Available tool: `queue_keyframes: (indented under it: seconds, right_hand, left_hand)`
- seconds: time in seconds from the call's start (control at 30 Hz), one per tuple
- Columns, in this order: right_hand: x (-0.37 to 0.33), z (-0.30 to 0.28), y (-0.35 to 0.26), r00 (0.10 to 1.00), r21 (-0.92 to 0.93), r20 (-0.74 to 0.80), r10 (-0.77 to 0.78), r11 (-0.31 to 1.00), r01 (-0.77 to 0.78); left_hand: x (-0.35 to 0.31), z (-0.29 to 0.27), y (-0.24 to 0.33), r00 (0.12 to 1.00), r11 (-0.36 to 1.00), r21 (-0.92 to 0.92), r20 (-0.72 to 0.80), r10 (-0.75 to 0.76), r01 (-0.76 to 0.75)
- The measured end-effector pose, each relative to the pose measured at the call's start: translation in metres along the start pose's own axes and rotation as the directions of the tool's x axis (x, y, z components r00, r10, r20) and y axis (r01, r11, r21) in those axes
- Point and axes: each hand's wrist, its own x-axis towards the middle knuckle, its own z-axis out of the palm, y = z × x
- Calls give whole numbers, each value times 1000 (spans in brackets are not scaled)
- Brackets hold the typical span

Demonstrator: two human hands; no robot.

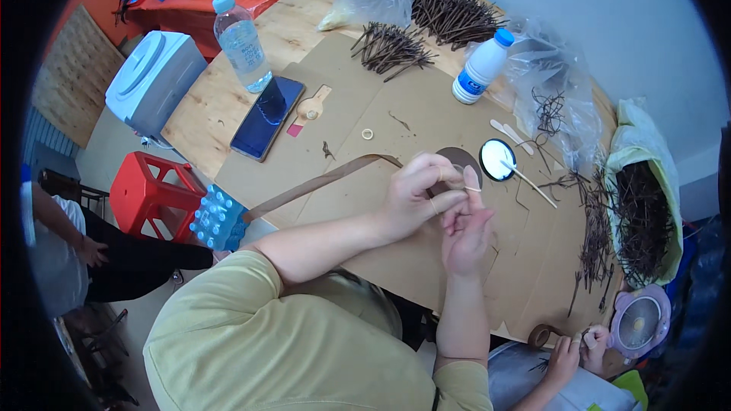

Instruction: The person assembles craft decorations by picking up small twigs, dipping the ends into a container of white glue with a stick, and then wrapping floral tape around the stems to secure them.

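Observation:
My left hand [426, 186] is closed in a pinch, its fingertips against the fingers of my right hand [468, 232]. What it pinches, if anything, is too small to make out. Pale bands, like finger cot rims, circle some fingers of my left hand and the raised index finger of my right hand. The other right fingers are bent and partly hidden. A long brown ribbon [324, 183] lies across the cardboard [350, 224] and ends near my left wrist. Behind my hands shows part of a dark brown disc [476, 175]. A small pale ring [368, 134] lies beyond them.
A white glue bottle [483, 67], a black-rimmed dish of white paste [495, 158] with a stick, a phone [266, 118] and a water bottle [244, 44] surround the work area. Brown twigs [457, 15] line the back. At lower right, a co-worker's hands [575, 350] work beside a brown roll [543, 335].

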Motion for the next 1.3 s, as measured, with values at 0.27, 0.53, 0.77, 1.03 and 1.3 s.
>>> queue_keyframes:
  seconds: [0.27,0.53,0.77,1.03,1.3]
  right_hand:
    - [-3,8,-2,965,-297,134,-225,920,256]
    - [4,-6,-10,883,-643,168,-438,631,435]
    - [12,-14,-5,809,-729,251,-532,446,519]
    - [11,-11,-5,811,-714,218,-543,477,512]
    - [16,-16,-18,761,-761,364,-537,299,576]
  left_hand:
    - [2,-11,-4,914,891,213,24,404,-400]
    - [24,-29,-2,980,996,-91,198,-6,24]
    - [34,-38,9,877,998,50,477,-57,37]
    - [26,-32,6,937,979,188,350,2,-73]
    - [31,-36,5,887,948,166,424,181,-272]
